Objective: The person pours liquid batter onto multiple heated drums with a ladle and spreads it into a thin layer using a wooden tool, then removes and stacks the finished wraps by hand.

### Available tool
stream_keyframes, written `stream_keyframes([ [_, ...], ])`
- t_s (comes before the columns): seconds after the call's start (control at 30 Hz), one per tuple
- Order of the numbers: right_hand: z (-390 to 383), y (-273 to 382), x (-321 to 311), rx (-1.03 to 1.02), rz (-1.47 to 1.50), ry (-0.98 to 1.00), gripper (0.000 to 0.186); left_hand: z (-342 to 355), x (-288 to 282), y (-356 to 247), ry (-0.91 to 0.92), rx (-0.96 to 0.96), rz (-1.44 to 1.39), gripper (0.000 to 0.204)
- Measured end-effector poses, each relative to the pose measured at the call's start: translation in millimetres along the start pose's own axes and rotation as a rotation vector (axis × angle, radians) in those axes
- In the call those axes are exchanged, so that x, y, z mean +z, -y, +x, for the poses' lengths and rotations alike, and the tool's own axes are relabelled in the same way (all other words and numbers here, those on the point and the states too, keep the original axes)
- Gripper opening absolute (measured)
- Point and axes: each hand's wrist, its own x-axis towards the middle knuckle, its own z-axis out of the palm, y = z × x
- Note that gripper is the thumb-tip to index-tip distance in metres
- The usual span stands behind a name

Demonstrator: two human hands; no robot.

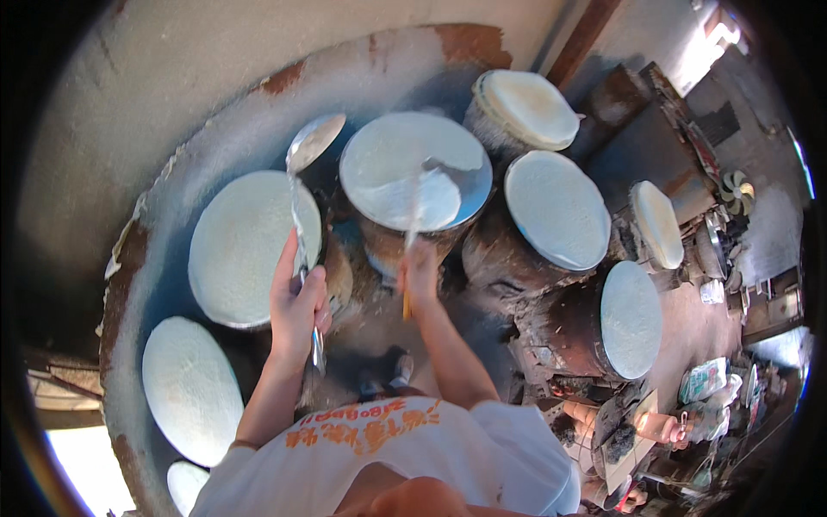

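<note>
My left hand (pixel 297 310) is closed round the handle of a long metal ladle (pixel 316 142), its bowl raised between two round griddles. In my right hand (pixel 419 274) is a thin wooden-handled tool (pixel 407 305), reaching over the middle griddle (pixel 474 201). Motion blurs that tool's far end, so its shape is unclear. White batter (pixel 370 155) covers much of this griddle, with a thicker white patch (pixel 435 200) near the tool and bluish bare metal at the right edge. Left of my left hand lies another griddle (pixel 245 250), coated white all over.
More white-coated round griddles on drum-like stoves curve around me, at the right (pixel 558 211), far right (pixel 631 319) and lower left (pixel 191 392). A curved, batter-splashed wall (pixel 224 112) rises behind them. Bags (pixel 704 380) and clutter lie at the lower right.
</note>
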Motion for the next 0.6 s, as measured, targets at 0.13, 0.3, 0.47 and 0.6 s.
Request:
stream_keyframes([
  [0.13,-39.8,-9.2,-68.2,0.369,0.017,-0.021,0.038,9.8,4.9,3.6,0.024,0.024,0.019,0.059],
  [0.3,9.8,42.9,-119.7,0.370,-0.001,-0.063,0.035,20.2,32.2,7.1,0.056,-0.009,0.009,0.061],
  [0.47,94.4,82.9,-140.0,0.330,-0.072,-0.048,0.035,44.0,74.6,15.7,0.108,0.031,0.067,0.060],
  [0.6,57.5,34.6,-139.0,0.170,-0.332,0.174,0.035,62.9,91.6,19.6,0.092,-0.032,0.064,0.059],
])
